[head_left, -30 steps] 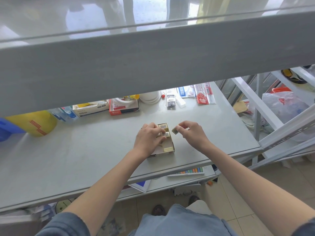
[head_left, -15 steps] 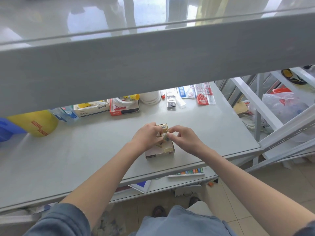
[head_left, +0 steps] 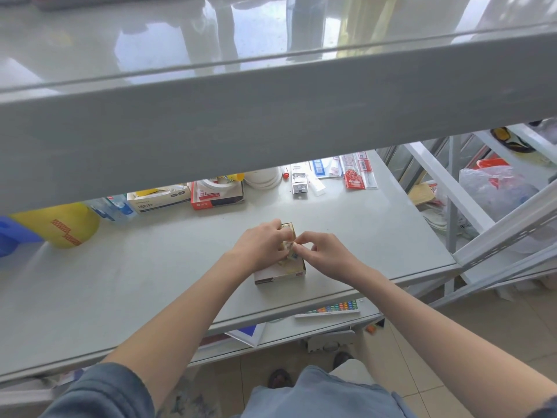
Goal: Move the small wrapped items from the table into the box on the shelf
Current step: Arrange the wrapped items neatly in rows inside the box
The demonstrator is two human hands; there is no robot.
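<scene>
A small open cardboard box [head_left: 280, 274] stands on the grey shelf [head_left: 135, 279], near its front edge. My left hand [head_left: 262, 245] covers the box's left and back part, with its fingers curled down into it. My right hand [head_left: 324, 254] reaches in from the right and pinches a small wrapped item [head_left: 290, 251] just above the box opening. Both sets of fingertips meet over that item. Most of the box's inside is hidden by my hands.
The upper shelf's thick edge [head_left: 271, 110] crosses the view just above my hands. At the back stand a yellow roll [head_left: 64, 224], a white carton [head_left: 159, 199], a red-and-white box [head_left: 217, 194], tape rolls [head_left: 263, 178] and flat packets [head_left: 355, 171]. A metal rack [head_left: 482, 233] stands on the right.
My right hand has brought the small wrapped item leftward from beside the box to over its opening. My left hand has stayed on the box and closed in around the item.
</scene>
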